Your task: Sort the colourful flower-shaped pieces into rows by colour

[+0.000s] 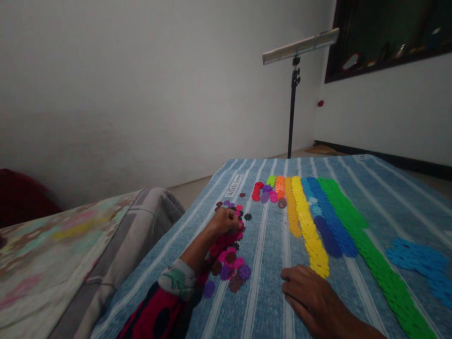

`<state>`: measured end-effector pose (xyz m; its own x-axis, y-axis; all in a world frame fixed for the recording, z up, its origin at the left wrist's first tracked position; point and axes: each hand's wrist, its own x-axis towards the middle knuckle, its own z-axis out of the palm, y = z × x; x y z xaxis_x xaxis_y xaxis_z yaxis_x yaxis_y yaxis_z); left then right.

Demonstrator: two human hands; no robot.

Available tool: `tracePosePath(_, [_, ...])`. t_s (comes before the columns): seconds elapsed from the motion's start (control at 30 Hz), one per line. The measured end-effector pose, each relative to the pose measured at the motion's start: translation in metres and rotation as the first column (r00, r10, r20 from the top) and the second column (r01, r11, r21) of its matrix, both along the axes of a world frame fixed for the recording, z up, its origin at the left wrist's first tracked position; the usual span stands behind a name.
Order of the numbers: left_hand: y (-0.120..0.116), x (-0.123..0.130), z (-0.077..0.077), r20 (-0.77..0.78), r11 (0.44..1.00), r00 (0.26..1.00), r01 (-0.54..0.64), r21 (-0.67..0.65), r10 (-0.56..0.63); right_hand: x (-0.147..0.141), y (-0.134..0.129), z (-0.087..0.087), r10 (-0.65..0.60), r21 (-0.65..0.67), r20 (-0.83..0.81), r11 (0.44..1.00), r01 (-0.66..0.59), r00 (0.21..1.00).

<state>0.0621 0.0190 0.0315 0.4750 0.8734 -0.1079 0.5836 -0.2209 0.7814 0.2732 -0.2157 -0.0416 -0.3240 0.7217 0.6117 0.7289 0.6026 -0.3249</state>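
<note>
Close in, at the near end of the yellow strip (310, 230), there lay the right hand (310, 296), fingers bent, its underside hidden, so its grip couldn't be told! Left of the strip, the left hand (226, 221) curled over mixed flower discs (229, 256), covering some; whether its grip pinched one, no telling! Farther left, a label (234, 185) read "With love"; beyond the strip, bare striped cloth (332, 165) reached its far edge, hiding the stand's (292, 113) foot.

Disc pile (230, 257) left of disc rows (310, 230)
</note>
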Motion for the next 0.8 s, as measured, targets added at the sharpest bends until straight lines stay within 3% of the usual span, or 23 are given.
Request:
tracePosePath(0.2, [0.018, 0.06, 0.008, -0.037, 0.988, 0.998, 0.046, 0.144, -0.041, 0.0, 0.003, 0.001, 0.006, 0.026, 0.006, 1.0, -0.006, 1.0])
tracePosePath(0.33, [0.037, 0.109, 0.001, -0.147, 0.958, 0.989, 0.02, 0.285, 0.023, 0.001, 0.006, -0.002, 0.005, 0.056, 0.009, 0.998, -0.005, 1.0])
tracePosePath(0.43, [0.047, 0.133, -0.006, -0.209, 0.952, 0.977, 0.018, 0.305, 0.049, 0.001, 0.009, -0.007, 0.001, 0.099, -0.009, 0.995, 0.0, 1.0])
tracePosePath(0.6, [0.052, 0.149, -0.011, -0.263, 0.948, 0.962, 0.019, 0.317, 0.069, 0.0, 0.013, -0.014, -0.007, 0.123, -0.022, 0.992, 0.01, 1.0])
tracePosePath(0.8, [0.049, 0.149, -0.002, -0.332, 0.938, 0.941, 0.052, 0.343, 0.069, 0.0, 0.012, -0.017, -0.014, 0.085, 0.009, 0.996, 0.013, 1.0])
